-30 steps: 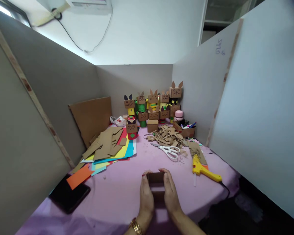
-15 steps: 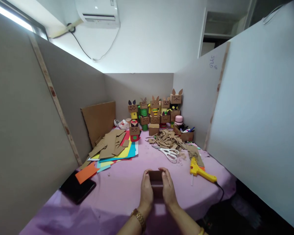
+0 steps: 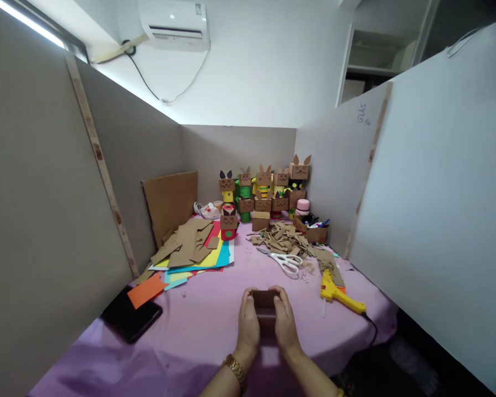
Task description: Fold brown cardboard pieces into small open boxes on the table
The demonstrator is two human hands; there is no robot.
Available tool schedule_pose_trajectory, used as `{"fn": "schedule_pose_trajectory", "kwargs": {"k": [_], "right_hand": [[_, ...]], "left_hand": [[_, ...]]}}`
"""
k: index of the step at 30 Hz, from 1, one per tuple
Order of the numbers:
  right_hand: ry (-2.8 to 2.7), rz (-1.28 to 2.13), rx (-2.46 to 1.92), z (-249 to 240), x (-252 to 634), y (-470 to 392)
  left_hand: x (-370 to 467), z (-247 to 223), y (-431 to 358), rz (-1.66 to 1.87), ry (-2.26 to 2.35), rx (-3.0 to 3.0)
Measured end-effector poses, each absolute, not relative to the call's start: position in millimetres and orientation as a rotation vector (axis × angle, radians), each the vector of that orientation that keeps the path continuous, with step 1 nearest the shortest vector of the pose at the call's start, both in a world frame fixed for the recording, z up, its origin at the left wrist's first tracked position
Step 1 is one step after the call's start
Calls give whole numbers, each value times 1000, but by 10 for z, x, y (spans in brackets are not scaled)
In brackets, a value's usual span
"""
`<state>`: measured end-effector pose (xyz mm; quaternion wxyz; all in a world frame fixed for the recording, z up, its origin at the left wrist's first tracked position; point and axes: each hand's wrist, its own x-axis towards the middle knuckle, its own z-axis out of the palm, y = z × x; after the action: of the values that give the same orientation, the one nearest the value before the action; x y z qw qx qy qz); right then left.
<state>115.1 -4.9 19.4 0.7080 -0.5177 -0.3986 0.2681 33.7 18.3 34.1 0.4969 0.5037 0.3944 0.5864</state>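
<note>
Between my palms, near the front of the table, is a small brown cardboard box, its open side facing me. My left hand wraps its left side and my right hand its right side, fingers curling over the far edge. The box's side walls are hidden behind my hands. Beyond them lie white-handled scissors, spread a little. To the right a yellow glue gun rests with its nozzle by a cardboard strip.
Cardboard animal figures stand at the back. A heap of cardboard scraps lies before them. At left are cardboard sheets on coloured paper, an orange card and a black tablet-like device. Grey partitions enclose the table.
The view has shifted slightly. Both hands keep the same hold on the cardboard box, which is tilted very slightly differently. Everything else on the table stays put.
</note>
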Motion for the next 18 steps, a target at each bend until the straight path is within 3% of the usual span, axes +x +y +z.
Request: {"fn": "schedule_pose_trajectory", "kwargs": {"k": [18], "right_hand": [[-888, 591, -1162, 194, 1142, -47]], "left_hand": [[339, 289, 224, 1430, 956, 1248]]}}
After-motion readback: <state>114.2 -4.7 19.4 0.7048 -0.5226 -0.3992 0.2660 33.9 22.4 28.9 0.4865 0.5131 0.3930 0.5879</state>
